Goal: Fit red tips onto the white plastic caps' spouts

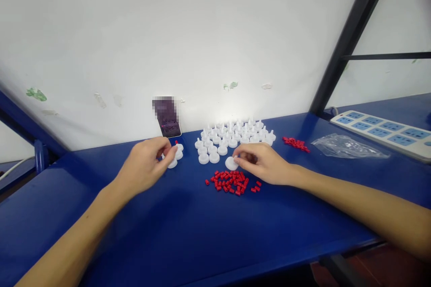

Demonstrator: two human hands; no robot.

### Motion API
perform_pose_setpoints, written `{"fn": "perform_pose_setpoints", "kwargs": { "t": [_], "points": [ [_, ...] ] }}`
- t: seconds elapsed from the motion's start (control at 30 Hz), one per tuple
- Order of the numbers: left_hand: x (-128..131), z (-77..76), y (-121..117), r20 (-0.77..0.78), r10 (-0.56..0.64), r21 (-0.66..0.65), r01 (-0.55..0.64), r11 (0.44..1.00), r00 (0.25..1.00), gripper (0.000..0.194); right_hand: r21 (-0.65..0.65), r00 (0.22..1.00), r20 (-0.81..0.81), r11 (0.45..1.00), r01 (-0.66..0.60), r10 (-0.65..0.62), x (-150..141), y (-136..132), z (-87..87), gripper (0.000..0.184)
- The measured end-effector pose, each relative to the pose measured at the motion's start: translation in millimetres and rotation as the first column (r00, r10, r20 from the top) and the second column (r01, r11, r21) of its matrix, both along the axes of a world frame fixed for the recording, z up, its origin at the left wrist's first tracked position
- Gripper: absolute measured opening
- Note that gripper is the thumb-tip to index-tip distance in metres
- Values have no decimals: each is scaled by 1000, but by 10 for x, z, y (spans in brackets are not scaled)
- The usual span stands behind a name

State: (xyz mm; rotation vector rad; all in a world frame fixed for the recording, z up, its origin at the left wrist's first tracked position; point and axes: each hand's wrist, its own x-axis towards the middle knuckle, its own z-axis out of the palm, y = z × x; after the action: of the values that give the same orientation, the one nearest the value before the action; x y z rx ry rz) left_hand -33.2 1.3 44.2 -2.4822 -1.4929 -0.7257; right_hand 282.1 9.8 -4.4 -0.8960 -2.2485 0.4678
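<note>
White stemmed caps (232, 140), packed in close rows on a blue tabletop (188, 237), near a pale wall (128, 31). Just in front of the rows, a separate white cap (230, 164) at the fingertips of the right hand (264, 163), with thumb and forefinger pinching at its stem. Across from it, the left hand (143, 166) beside a smaller cluster of white caps (179, 154), one with a red tip (176, 142); fingers curled, thumb near forefinger, impossible to tell if pinching anything. Nearer the camera, below the separate cap, a loose spread of small red pieces (229, 182). Farther right, a second red heap (295, 144), a crumpled clear plastic bag (348, 146) and a white power strip (384, 131) with blue socket panels. Behind the left hand, a dark-screened phone (170, 125), leaning against the wall.
</note>
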Motion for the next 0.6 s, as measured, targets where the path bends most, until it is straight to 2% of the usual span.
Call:
{"fn": "perform_pose_setpoints", "kwargs": {
  "t": [0.07,0.17,0.27,0.33,0.4,0.47,0.53,0.6],
  "points": [
    [175,-51,-132,-11,-122,-63,121,991,993,35,56,994,-61,995,-87,90,-28,-55,11,19],
    [384,-174,-296,-56,-271,-196,255,947,961,23,152,975,-46,966,-210,219,-68,-144,17,22],
    [509,-271,-387,-51,-378,-256,354,900,924,34,197,955,-41,939,-281,294,-110,-216,11,24],
    [548,-302,-413,-24,-425,-278,402,872,905,31,201,944,-67,931,-305,324,-136,-239,11,24],
    [559,-314,-419,-6,-451,-296,429,853,893,25,185,940,-80,932,-313,331,-154,-244,22,24],
    [547,-320,-406,-5,-444,-299,422,856,896,20,110,953,-31,948,-297,302,-159,-240,43,26],
    [522,-329,-375,12,-391,-297,377,877,920,18,18,965,102,969,-245,242,-152,-238,64,26],
    [495,-346,-333,59,-319,-326,321,889,946,19,-14,943,268,980,-199,195,-140,-243,73,26]
  ]
}}
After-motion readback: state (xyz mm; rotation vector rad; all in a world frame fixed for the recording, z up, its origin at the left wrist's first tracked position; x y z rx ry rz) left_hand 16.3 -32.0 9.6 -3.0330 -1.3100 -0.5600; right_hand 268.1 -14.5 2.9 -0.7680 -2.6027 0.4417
